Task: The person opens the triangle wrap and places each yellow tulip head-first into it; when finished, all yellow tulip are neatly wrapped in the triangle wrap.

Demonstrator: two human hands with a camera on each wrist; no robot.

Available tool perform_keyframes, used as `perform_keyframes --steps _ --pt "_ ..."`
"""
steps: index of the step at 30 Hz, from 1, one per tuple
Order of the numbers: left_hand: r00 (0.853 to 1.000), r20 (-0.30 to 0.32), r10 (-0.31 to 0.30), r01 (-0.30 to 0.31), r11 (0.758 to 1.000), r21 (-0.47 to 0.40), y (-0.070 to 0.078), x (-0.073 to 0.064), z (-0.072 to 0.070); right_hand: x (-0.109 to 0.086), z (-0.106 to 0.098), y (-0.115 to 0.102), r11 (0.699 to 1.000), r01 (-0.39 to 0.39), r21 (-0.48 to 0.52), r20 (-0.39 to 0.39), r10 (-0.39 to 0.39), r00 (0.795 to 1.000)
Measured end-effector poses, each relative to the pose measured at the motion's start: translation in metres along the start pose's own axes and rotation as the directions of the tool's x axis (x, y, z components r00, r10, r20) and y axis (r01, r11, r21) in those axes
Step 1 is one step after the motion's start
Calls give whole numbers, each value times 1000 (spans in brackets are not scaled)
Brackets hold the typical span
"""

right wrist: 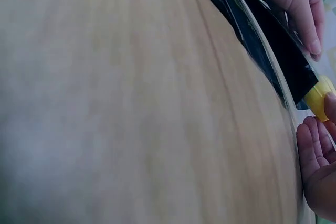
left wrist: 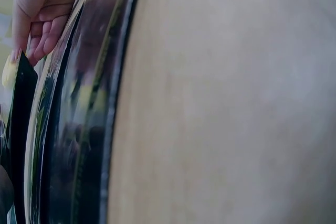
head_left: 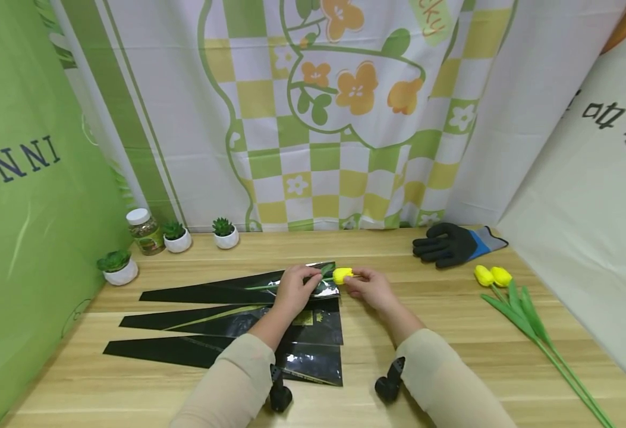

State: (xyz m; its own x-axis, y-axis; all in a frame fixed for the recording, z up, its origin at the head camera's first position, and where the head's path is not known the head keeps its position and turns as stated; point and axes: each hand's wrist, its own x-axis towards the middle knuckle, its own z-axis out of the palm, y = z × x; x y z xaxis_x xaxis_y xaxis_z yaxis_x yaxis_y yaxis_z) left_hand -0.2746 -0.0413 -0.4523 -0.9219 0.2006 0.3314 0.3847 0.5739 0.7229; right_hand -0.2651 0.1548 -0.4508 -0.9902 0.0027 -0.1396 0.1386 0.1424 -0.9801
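One yellow tulip [head_left: 342,276], smooth and closed, is below the frame's centre, its green stem [head_left: 261,288] along a black sleeve [head_left: 195,292]. Our right hand [head_left: 373,289] pinches the bloom [right wrist: 317,99] with thumb and fingers; whether the fingers of our left hand [head_left: 293,290] grip the stem, we cannot tell. On the left green cloth [head_left: 18,226] we read “INNI”, on the curtain [head_left: 313,163], top right, “cky”.

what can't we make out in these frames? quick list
Head: label text on the white-lidded jar, too small.
Head: gold print on the black flower sleeves, too small.
Head: stem ends of the two loose yellow tulips, cut off by the bottom edge.
Head: exactly what the left hand holds, its fingers cover it.
Right wrist: part of the held yellow tulip, behind the right hand and beyond the right edge.
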Motion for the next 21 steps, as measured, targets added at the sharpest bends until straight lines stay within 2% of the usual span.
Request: perform_keyframes --steps 7,14,21 --pt "1000 -9 29 -29 999 22 1 1 0 3 9 -4 997 25 -78 9 -25 1000" --pt "1000 -2 14 -14 1000 22 2 1 -1 9 15 -4 986 29 -163 39 -23 999" --pt "1000 -3 5 -5 1000 28 1 3 -1 12 17 -7 969 85 -232 88 -66 994"
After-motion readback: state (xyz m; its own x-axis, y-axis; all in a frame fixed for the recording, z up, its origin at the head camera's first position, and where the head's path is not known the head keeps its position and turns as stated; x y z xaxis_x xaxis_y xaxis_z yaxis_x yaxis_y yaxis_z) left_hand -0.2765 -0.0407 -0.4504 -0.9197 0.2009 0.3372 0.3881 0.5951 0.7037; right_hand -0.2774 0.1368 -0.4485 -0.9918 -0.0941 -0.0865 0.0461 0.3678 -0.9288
